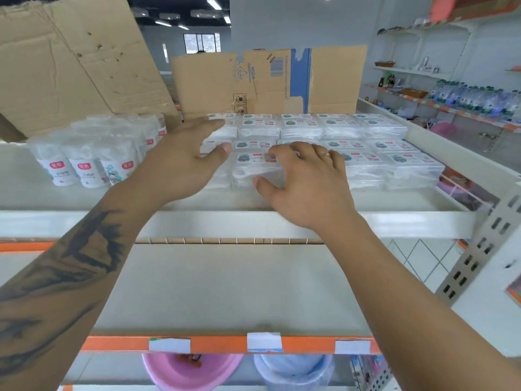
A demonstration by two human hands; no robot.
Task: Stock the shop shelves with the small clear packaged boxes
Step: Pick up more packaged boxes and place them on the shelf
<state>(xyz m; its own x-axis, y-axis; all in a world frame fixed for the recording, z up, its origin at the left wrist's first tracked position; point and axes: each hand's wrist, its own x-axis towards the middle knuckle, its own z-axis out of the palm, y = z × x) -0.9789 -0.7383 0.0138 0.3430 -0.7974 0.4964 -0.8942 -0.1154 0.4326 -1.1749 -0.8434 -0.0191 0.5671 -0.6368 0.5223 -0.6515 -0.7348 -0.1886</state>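
Flat clear plastic boxes (pixel 332 142) with printed labels lie stacked in rows on the white shelf (pixel 239 221). The left hand (pixel 186 162) hovers with fingers spread, holding nothing. The right hand (pixel 304 179) rests its loosely bent fingers on the front box (pixel 253 167).

Clear boxes (pixel 406 167) with white labels; orange-edged shelf (pixel 225 344); pink basin (pixel 191 371).

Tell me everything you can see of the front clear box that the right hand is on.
The front clear box is a flat, rectangular, see-through plastic pack with white contents and a printed label with red and teal marks on its lid. It lies flat at the front of the rows of like boxes on the top white shelf. The right hand rests over it, fingers on the lid, thumb at its front edge. The left hand hovers just left of it.
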